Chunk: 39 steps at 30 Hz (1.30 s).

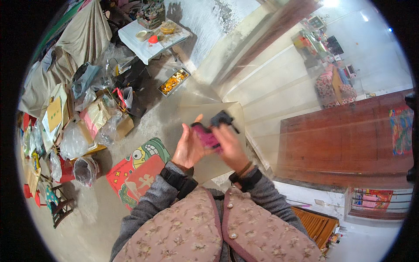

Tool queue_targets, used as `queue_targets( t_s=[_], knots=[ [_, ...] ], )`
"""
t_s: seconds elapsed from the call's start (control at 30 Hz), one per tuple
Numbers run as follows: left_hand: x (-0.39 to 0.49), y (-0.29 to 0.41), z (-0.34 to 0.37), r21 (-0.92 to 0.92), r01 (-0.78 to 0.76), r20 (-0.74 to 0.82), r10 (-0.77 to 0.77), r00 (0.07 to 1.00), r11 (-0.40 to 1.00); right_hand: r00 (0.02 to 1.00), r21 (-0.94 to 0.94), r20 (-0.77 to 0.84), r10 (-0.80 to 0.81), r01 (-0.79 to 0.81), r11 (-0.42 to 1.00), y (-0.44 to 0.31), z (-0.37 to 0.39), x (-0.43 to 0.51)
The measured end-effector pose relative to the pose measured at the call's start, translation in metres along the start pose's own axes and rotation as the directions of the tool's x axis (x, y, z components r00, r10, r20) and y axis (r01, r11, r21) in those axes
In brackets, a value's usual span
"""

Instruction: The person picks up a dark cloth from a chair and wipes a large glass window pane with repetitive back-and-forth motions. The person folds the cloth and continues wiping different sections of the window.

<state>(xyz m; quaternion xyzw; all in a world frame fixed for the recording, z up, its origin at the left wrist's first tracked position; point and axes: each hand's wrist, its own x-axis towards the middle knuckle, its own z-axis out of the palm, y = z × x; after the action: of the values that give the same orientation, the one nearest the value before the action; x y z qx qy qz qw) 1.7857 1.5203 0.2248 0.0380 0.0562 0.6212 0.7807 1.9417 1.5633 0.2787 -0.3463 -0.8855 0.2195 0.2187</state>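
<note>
A blurred purple cloth-like item (207,136) with black edges is between my two hands, in front of my chest. My left hand (189,147) is on its left side, palm turned inward, thumb and a fingertip pointing up. Over its right side lies my right hand (231,149), blurred, with its fingers straight. A dark grey and black piece (223,118) shows just beyond the right fingertips; whether it joins the purple item is unclear. The fingers behind the item are hidden.
Clear plastic strips (262,88) hang in the doorway ahead and to the right. A red patterned mat (119,173) lies on the floor at left. Bags and cardboard (98,121) are piled beyond it, near a small covered table (131,31) and a tray of orange pieces (173,82).
</note>
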Motion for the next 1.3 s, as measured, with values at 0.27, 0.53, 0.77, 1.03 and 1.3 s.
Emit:
queue_targets(
  t_s=[0.27, 0.53, 0.77, 1.03, 1.3],
  knots=[
    [0.007, -0.003, 0.010, 0.029, 0.026, -0.115, -0.023, 0.993, 0.999, 0.996, 0.137, -0.004, 0.095, -0.093, 0.986, -0.009, 0.001, -0.019],
    [0.012, -0.006, 0.014, -0.062, -0.053, -0.146, 0.044, 0.988, 0.997, 0.982, -0.010, -0.026, 0.188, -0.188, 0.982, 0.024, -0.029, -0.008],
    [0.015, -0.014, 0.017, -0.028, -0.051, -0.174, 0.045, 0.984, 0.998, 0.999, 0.104, -0.022, -0.038, 0.040, 0.994, -0.015, 0.015, -0.019],
    [0.011, 0.006, 0.025, -0.130, -0.121, 0.007, 0.123, 0.992, 0.984, 0.965, -0.049, -0.014, 0.262, -0.262, 0.964, 0.007, -0.040, -0.019],
    [0.019, -0.001, 0.027, -0.062, -0.158, 0.103, 0.164, 0.981, 0.986, 0.995, 0.057, 0.044, -0.088, 0.085, 0.995, -0.039, -0.006, -0.024]
  ],
)
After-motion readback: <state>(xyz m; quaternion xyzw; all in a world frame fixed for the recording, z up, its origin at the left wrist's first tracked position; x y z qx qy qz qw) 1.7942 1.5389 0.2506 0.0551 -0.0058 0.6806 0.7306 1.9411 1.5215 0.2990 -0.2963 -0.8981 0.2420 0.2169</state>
